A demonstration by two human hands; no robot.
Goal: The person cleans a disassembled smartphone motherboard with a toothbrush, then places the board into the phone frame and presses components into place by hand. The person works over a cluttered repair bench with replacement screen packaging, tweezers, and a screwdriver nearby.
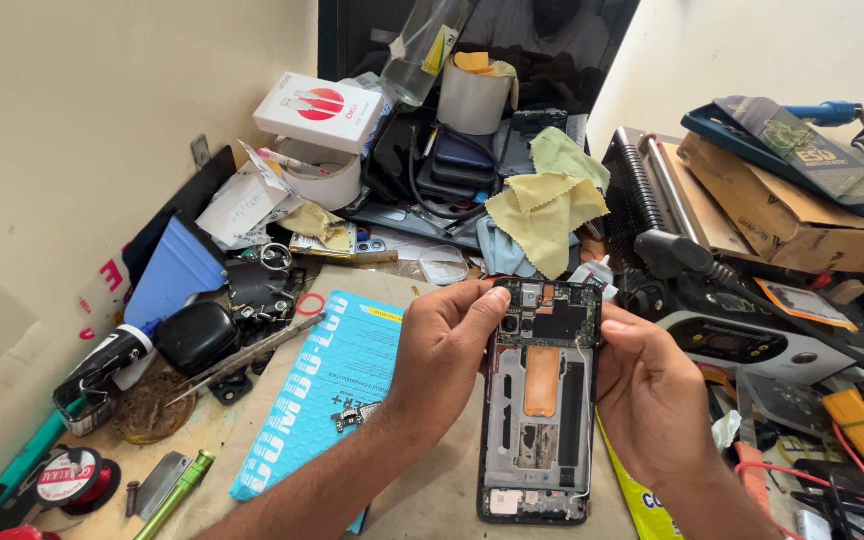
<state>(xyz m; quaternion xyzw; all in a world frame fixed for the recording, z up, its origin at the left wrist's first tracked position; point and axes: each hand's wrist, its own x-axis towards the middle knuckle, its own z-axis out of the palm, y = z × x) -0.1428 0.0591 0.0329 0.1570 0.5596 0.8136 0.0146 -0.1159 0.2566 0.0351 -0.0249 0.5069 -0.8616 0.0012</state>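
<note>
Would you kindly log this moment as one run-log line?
left hand: grips opened phone top-left edge | right hand: grips its right edge | phone: back off, circuit board exposed | nearby: tweezers

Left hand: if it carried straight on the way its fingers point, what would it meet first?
The left hand points right across the opened phone; its thumb already rests on the circuit board. Past that, probably the right hand gripping the opposite edge.

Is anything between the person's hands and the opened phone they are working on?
Nothing visible. The left hand and the right hand already grip the opened phone by its two long edges, thumbs near the circuit board at its top.
</note>
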